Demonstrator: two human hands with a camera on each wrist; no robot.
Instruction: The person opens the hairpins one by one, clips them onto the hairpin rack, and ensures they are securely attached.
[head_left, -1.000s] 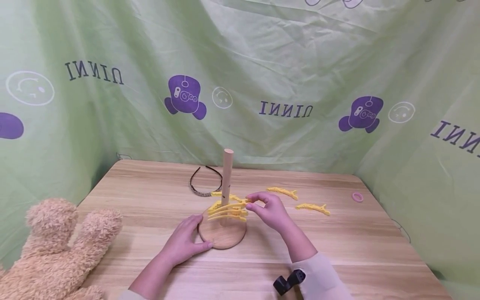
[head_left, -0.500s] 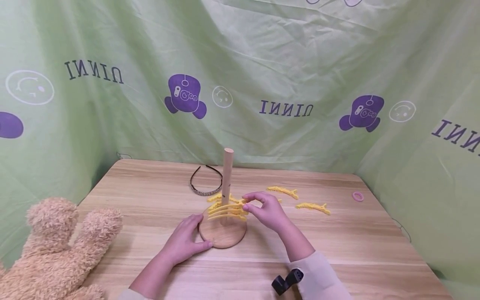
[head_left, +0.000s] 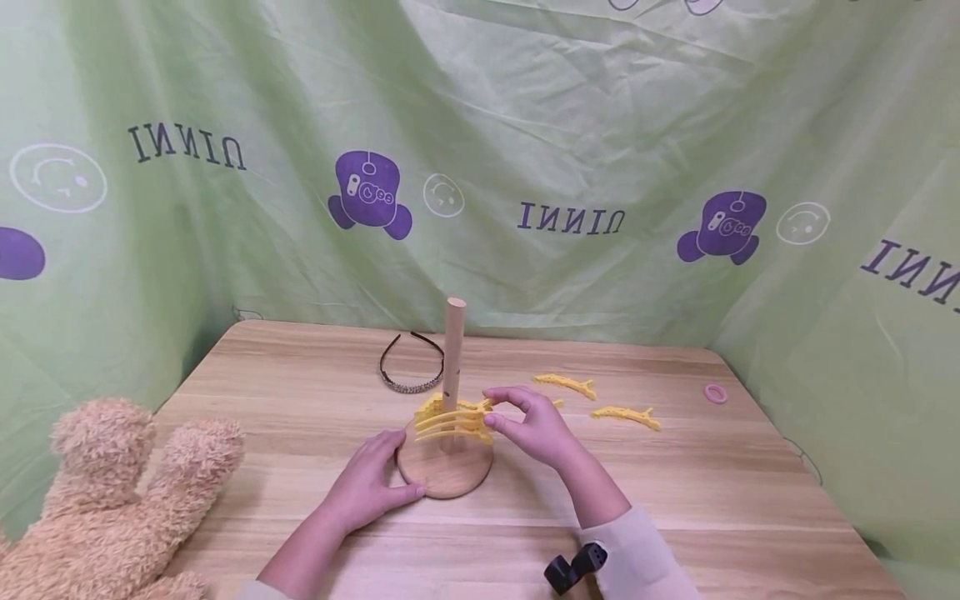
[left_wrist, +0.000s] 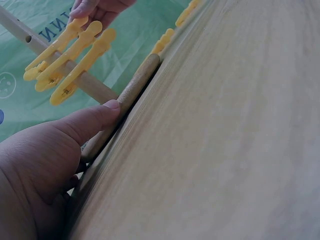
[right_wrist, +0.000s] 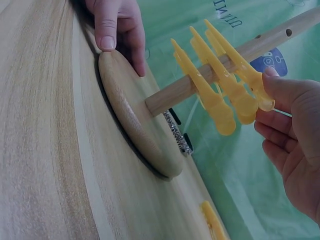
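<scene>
A wooden stand has a round base [head_left: 450, 477] and an upright post [head_left: 454, 350]. My left hand [head_left: 367, 479] grips the base at its left rim, thumb at the front edge, as the left wrist view also shows [left_wrist: 55, 145]. Three yellow hair clips sit one above another across the lower post. My right hand [head_left: 536, 427] pinches the handle end of the top hair clip [right_wrist: 245, 67] between thumb and fingers. Its two arms lie on either side of the post. The middle clip [right_wrist: 242, 102] and the lowest clip [right_wrist: 220, 120] are close below, free of the hand.
Two yellow clips [head_left: 564, 383] [head_left: 626, 417] lie to the right, another mostly behind the right hand. A dark headband [head_left: 411, 387] lies behind the stand; a pink ring [head_left: 715, 393] is far right. A plush toy [head_left: 112, 508] occupies the left front. A green curtain [head_left: 480, 125] stands behind.
The top clip's rear arm has swung in toward its front arm, closing around the post. My right hand has shifted slightly left; my left hand stays on the base.
</scene>
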